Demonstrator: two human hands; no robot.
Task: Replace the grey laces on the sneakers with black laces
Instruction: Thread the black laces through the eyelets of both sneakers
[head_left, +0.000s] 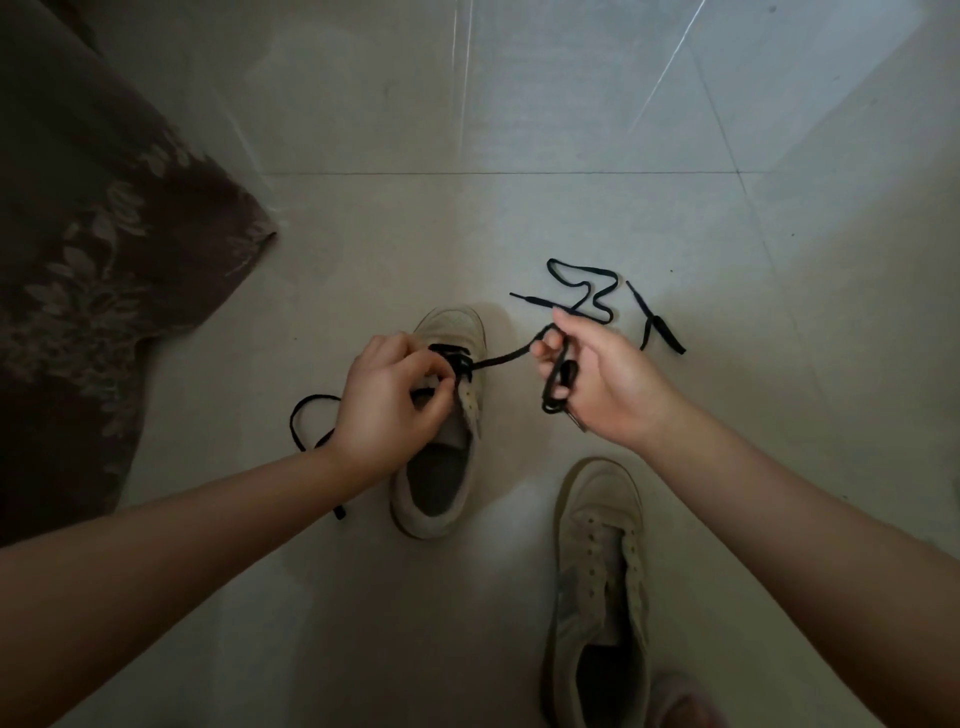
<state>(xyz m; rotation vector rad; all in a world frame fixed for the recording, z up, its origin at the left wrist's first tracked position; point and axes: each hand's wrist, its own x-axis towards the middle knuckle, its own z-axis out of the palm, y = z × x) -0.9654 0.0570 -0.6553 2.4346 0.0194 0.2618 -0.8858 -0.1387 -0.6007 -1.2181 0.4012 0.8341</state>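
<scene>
Beige sneaker being laced (445, 457), lying on the tiled floor (519, 218) with its long axis running toward and away from the viewer, toe pointing away, heel opening nearest. A black lace (501, 357) crosses its foremost eyelets only (the nearer eyelets show bare). The left hand (387, 402) rests over the tongue, its grip narrow, fingertips pinching the lace at the eyelets; one lace end loops on the floor left of this hand. The right hand (597, 374), just right of the toe, holds the other lace end looped in curled fingers, the strand between hands drawn nearly straight. A second beige sneaker (597, 587), unlaced, lies nearer and to the right, toe likewise pointing away. A spare black lace (587, 291) lies coiled beyond the right hand. Patterned brown fabric (98, 249) covers the floor at far left.
</scene>
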